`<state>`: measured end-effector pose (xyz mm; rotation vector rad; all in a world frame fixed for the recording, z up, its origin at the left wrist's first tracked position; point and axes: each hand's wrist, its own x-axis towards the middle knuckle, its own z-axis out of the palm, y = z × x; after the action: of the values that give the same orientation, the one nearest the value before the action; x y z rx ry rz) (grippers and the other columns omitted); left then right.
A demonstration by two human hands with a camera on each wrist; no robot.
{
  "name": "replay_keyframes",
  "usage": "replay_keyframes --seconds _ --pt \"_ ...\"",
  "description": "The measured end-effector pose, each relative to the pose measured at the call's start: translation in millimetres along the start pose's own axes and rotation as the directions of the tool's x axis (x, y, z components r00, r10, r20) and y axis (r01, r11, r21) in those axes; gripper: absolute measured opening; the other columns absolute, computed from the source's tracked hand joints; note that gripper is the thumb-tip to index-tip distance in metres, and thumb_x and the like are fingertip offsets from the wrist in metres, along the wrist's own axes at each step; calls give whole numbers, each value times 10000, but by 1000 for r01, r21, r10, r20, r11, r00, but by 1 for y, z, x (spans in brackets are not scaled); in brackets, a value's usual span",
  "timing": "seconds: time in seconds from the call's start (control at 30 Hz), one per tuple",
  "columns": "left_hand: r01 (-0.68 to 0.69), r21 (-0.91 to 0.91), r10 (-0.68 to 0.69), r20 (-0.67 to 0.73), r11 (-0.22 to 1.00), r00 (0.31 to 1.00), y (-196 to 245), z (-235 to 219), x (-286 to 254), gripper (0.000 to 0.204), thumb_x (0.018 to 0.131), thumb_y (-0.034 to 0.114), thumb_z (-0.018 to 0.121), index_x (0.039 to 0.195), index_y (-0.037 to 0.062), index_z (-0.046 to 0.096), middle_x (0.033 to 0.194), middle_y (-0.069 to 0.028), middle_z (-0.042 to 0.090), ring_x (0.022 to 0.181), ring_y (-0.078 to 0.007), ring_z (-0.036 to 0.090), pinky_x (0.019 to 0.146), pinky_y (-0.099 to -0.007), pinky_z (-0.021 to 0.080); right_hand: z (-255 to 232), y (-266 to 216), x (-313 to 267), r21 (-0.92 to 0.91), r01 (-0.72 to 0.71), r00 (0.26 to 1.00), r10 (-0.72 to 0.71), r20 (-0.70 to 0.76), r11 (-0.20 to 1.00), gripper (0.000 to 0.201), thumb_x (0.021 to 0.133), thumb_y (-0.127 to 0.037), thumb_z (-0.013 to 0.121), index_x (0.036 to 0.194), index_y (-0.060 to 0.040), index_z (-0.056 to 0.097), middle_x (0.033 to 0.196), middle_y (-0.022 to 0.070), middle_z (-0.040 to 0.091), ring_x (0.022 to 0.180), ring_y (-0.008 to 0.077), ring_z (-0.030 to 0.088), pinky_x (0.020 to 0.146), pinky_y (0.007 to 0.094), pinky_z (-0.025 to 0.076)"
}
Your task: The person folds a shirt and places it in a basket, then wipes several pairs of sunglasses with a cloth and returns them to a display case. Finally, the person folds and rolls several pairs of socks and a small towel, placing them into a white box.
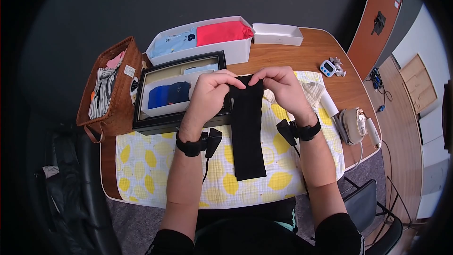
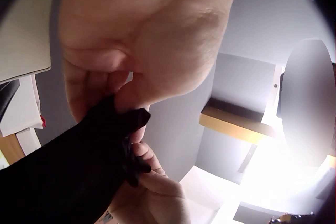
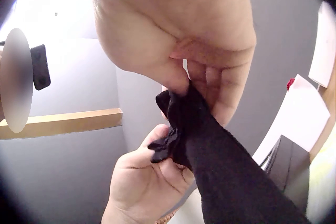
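Note:
A long, narrow black piece of folded fabric [image 1: 247, 132] hangs lengthwise in front of the person, over the lemon-print cloth [image 1: 219, 186]. At its top edge the left hand [image 1: 213, 92] pinches one corner between thumb and fingers. The right hand [image 1: 285, 89] pinches the other corner, and the two hands nearly meet. In the left wrist view, the black fabric [image 2: 68, 166] is bunched under the left thumb [image 2: 136, 92]. Small gathered folds of the black fabric [image 3: 170, 142] stick out between both hands in the right wrist view.
A black-framed case [image 1: 181, 123] left of the hands holds a white box [image 1: 153, 112] of blue folded items. Behind stand a long white bin [image 1: 236, 56] of folded clothes and a shallow white tray [image 1: 278, 40]. A woven basket [image 1: 118, 99], a timer [image 1: 327, 68] and a beige corded appliance [image 1: 351, 125] flank them.

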<state>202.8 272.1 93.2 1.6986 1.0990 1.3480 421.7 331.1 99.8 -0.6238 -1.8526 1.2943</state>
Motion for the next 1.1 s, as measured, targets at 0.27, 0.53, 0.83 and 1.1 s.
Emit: replay_keyframes --seconds 0.27,0.53,0.83,1.1 --pt "-51 -47 46 -108 998 993 -6 14 2 96 871 -73 673 934 -45 739 999 -67 687 782 -86 603 670 -223 474 12 13 3 115 -5 994 17 -106 993 210 920 27 653 1127 27 687 979 45 731 870 58 634 760 212 516" --pt "-45 -258 3 -159 965 987 5 19 3 358 907 -50 697 1254 -43 611 1098 -88 699 1013 -125 671 875 -245 550 12 6 1 220 -69 992 90 -90 973 178 924 8 709 1098 46 719 915 39 740 787 59 656 704 206 527" --pt "57 -331 -72 -34 942 997 -9 15 3 236 947 -64 638 1182 -79 656 1074 -98 719 988 -122 674 887 -250 562 11 -1 0 255 -5 987 45 -151 967 180 888 57 716 1066 40 739 920 55 743 828 91 684 763 221 558" --pt "-122 -353 99 -83 927 992 -8 20 6 249 887 -171 590 1064 -59 725 1204 -197 694 1105 -221 678 968 -301 549 5 4 2 326 153 984 -113 -138 933 288 850 186 594 1009 18 765 1071 101 711 1000 167 678 931 277 543"
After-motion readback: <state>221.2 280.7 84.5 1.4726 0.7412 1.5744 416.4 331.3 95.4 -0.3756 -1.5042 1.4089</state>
